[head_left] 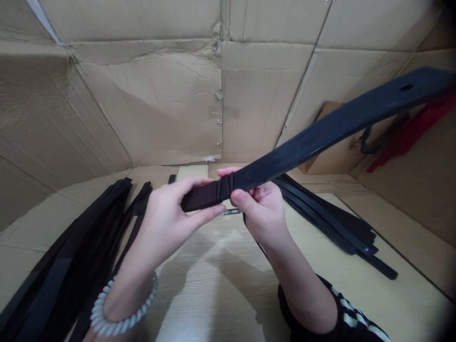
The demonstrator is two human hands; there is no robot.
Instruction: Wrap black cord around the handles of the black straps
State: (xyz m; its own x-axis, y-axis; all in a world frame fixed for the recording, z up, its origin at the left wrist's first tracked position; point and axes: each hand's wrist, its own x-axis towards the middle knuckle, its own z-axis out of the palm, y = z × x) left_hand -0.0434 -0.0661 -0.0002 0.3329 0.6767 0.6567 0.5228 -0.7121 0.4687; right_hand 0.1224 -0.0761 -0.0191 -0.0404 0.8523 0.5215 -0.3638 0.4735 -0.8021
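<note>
Held slantwise in both hands is a long, flat, curved dark strip (306,145) with a small hole near its raised far end at the right. A ribbed dark brown fabric band (206,195) covers its lower left end and is wrinkled near the right thumb. My left hand (174,209) is closed round the covered end, fingers behind and thumb along the lower edge. My right hand (261,204) pinches the strip where the fabric meets the smooth part. From under the right hand hangs a thin dark strand (257,242); its upper end is hidden.
Black strips lie in a pile at the left (71,251) and another at the right (331,218). A small metal piece (232,211) lies on the pale tabletop (213,285) behind the hands. Cardboard walls (149,104) stand around; a red object (409,133) is at the right.
</note>
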